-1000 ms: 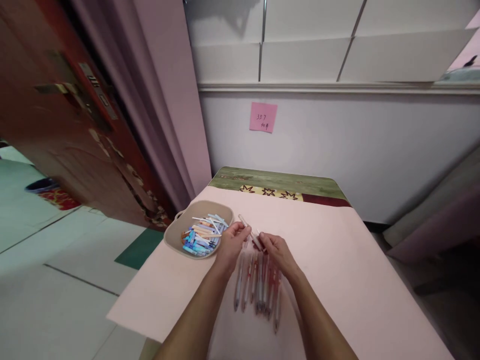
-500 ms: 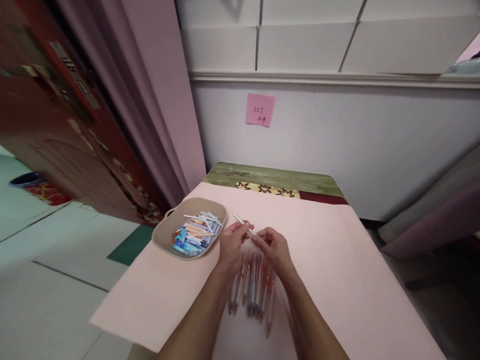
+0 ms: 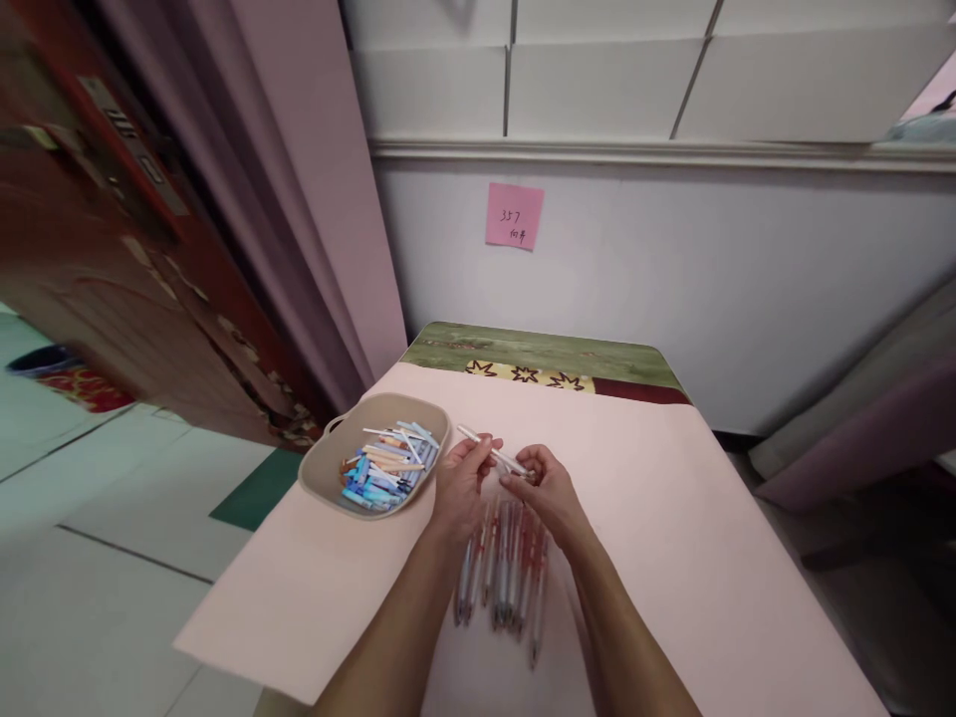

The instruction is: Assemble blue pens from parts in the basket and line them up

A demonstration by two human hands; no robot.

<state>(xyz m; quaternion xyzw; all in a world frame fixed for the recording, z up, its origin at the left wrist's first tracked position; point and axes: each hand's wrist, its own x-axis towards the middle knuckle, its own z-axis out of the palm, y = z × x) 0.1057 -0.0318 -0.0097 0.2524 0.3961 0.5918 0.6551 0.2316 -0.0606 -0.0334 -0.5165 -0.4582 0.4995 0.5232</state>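
A slim white pen point(image 3: 469, 433) slants between my hands above the table. My left hand point(image 3: 464, 480) is closed on its middle, thumb on top, with the far end sticking out to the upper left. At the pen's near end, my right hand point(image 3: 547, 488) pinches with thumb and forefinger; a small clear part shows there, too fine to make out. Below my hands lies a row of clear pens point(image 3: 508, 583) with reddish markings, side by side, their upper ends partly hidden. Left of my hands, a beige basket point(image 3: 318, 478) holds many blue, white and tan pen parts point(image 3: 392, 463).
A pale pink sheet point(image 3: 672, 558) covers most of the table, and a green patterned strip point(image 3: 538, 349) shows at its far edge. A wall with a pink note point(image 3: 514, 216) stands behind. To the left are a curtain point(image 3: 314, 199) and a reddish-brown door point(image 3: 149, 299).
The right hand's fingers have shifted at the pen's near end, and more of the pen shows between the hands. The view has moved slightly; basket and row of pens stay put.
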